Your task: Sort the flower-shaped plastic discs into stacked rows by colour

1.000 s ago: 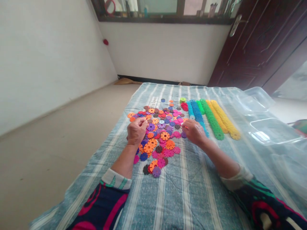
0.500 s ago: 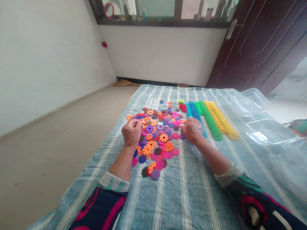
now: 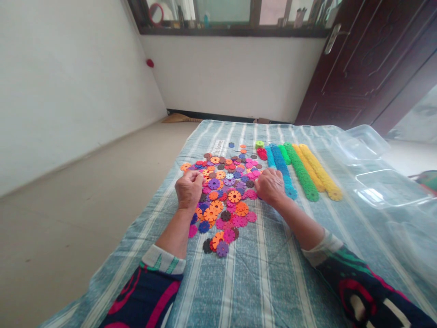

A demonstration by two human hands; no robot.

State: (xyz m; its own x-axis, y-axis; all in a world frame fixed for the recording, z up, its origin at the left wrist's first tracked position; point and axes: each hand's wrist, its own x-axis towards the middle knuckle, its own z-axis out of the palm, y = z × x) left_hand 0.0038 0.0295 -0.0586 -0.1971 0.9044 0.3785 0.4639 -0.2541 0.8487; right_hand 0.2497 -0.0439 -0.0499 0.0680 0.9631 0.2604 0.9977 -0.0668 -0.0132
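Note:
Many notched plastic discs, like snowflake building pieces, lie in a loose pile [image 3: 234, 196] of orange, pink, purple, blue, red, brown and black. At the pile's left edge is my left hand [image 3: 189, 187], thumb and fingers pinched together; whatever they hold is hidden. My right hand [image 3: 271, 186] rests over the right edge with its fingers curled down onto the discs, and its fingertips are too small to make out a held piece. Right of it lie sorted rows of overlapping discs: a blue row [image 3: 280, 164], a green row [image 3: 302, 173] and a yellow row [image 3: 321, 173]. A red group [image 3: 261, 154] sits behind.
A striped cloth [image 3: 239, 291] covers the table. Clear plastic boxes [image 3: 392, 187] stand at the right. A lime-green stack [image 3: 260, 144] and a few single discs lie at the back. A dark red door [image 3: 362, 68] is beyond the right side.
My right hand has shifted slightly left and inward over the pile's edge. My left hand keeps its pinch at nearly the same spot. The view has moved slightly.

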